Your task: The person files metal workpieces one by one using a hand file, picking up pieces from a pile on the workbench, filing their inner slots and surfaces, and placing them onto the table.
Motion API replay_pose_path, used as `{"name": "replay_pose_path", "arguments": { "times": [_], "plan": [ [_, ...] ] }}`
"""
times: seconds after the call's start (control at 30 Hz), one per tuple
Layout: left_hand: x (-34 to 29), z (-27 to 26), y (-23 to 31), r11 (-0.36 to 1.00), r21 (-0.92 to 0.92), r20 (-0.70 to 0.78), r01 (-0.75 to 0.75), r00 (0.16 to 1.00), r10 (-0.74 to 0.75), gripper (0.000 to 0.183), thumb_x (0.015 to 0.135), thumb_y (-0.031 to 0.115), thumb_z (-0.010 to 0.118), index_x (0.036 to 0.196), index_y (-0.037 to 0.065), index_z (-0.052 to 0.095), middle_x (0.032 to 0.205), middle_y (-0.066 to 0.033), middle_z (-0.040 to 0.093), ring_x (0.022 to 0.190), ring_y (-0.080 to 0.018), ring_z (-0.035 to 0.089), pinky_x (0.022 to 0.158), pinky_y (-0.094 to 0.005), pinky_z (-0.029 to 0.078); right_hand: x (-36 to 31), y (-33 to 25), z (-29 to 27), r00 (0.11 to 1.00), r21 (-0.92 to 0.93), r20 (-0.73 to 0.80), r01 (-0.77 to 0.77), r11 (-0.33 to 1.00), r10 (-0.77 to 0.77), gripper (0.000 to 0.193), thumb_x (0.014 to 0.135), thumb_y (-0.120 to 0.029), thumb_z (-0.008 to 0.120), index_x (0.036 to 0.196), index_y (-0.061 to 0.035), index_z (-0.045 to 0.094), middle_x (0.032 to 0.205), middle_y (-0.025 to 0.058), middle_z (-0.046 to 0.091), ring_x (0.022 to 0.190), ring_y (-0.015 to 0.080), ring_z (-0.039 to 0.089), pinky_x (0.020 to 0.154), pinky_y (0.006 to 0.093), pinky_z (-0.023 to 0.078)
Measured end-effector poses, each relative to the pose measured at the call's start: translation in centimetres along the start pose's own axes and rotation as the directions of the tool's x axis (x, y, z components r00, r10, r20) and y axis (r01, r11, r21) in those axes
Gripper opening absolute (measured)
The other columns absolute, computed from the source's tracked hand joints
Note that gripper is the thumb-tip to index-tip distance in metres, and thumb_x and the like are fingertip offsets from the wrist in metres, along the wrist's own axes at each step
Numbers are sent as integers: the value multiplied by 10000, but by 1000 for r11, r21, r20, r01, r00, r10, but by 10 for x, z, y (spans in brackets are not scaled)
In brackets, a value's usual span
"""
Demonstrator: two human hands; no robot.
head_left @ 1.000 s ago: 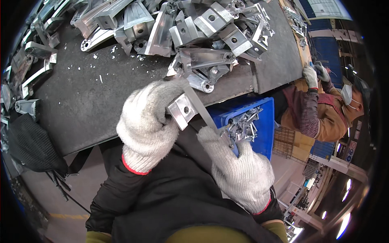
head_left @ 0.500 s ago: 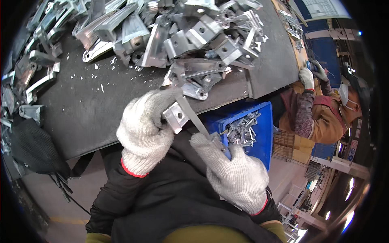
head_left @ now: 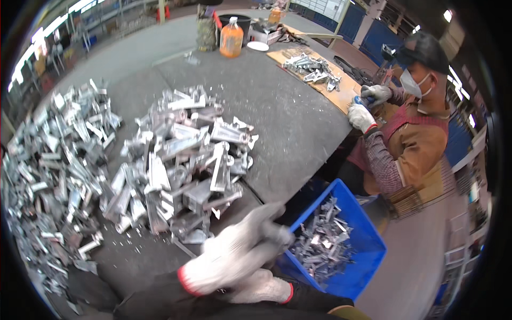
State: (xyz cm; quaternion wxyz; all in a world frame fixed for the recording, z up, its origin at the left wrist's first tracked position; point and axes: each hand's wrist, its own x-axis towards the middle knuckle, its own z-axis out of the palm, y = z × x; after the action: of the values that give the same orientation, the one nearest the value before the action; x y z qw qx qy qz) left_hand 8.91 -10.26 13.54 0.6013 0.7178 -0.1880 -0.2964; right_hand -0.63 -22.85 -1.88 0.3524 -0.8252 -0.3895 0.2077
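Observation:
My left hand (head_left: 232, 253), in a white knit glove with a red cuff, reaches right across the table's front edge to the near rim of the blue bin (head_left: 368, 272). Motion smears its fingers, and a grey blur at their tips cannot be made out. Below it is my right hand (head_left: 261, 288), gloved alike, partly covered by the left, its fingers hidden. Many small silvery metal parts (head_left: 325, 240) lie in the bin. A heap of cast metal brackets (head_left: 186, 149) lies on the dark table just beyond my left hand.
A larger heap of metal parts (head_left: 58, 176) covers the table's left side. At the right, a gloved, masked co-worker (head_left: 410, 133) handles a blue tool beside a wooden board (head_left: 341, 90) bearing more parts. An orange-filled bottle (head_left: 231, 38) stands at the back.
The view has swung up and turned. Before, both my hands held a metal bracket in front of me; now they are low, the left stretched toward the bin, and that bracket cannot be made out.

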Motion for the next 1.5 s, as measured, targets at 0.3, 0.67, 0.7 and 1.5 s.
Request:
{"name": "replay_pose_path", "arguments": {
  "times": [0.3, 0.67, 0.7, 1.5],
  "plan": [
    [227, -46, 0, 994, 84, -381, -76, 919, 103, 552, 893, 104, 655, 1412, -17, 513, 1083, -123, 708, 936, -179, 676, 805, -310, 528, 13, -10, -42, 991, 257, -84, -80, 963, 105, 665, 906, -283, 610, 1546, -268, 429, 1071, 261, 616, 865, 425, 698, 725, 535, 559],
    [205, -89, 18, -169, 982, -86, 84, 996, -6, 414, 867, 118, 651, 1277, 164, 605, 1093, -146, 695, 1055, -326, 689, 808, -470, 570, 18, 15, -92, 968, 311, 246, -128, 942, 50, 833, 928, -262, 580, 1644, -336, 162, 1134, 269, 594, 885, 422, 698, 714, 510, 573],
    [199, -85, 19, -138, 990, -32, 38, 999, 42, 301, 880, 77, 621, 1178, 114, 629, 1046, -157, 696, 1070, -324, 677, 834, -466, 551, 21, 16, -91, 943, 318, 330, -143, 937, 32, 874, 943, -256, 563, 1654, -367, 66, 1152, 289, 565, 854, 398, 706, 695, 459, 598],
    [-179, -74, -133, 263, 800, -597, 540, 764, 247, 652, 649, 356, 901, 1223, 124, 697, 1166, -101, 673, 1181, -354, 591, 1003, -505, 475, 16, -36, -53, 941, 40, 137, -316, 948, 308, 902, 918, -309, 682, 1651, -358, 159, 1059, 260, 602, 835, 430, 693, 737, 501, 592]
  ]
}}
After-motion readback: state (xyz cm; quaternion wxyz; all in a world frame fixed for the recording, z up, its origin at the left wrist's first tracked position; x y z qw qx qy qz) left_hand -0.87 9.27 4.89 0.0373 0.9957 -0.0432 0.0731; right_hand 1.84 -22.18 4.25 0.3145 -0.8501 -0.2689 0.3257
